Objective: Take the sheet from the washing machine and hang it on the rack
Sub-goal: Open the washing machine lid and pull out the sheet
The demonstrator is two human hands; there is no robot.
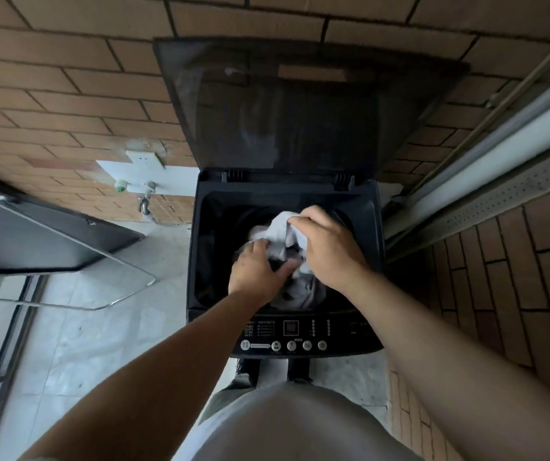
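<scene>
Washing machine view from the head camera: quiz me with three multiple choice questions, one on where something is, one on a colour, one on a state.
1. Where is the pale crumpled fabric sheet?
A) in the tub of the black top-loading washing machine
B) on the floor
C) over a rack

2. What colour is the brick-pattern wall behind the machine?
A) blue
B) brown
C) green

3. How is the machine's dark hinged lid?
A) shut
B) raised
C) taken off

Answers:
1 A, it bunches in the tub where the left hand and right hand grip it.
2 B, the bricks are tan-brown.
3 B, it stands upright behind the tub.
</scene>
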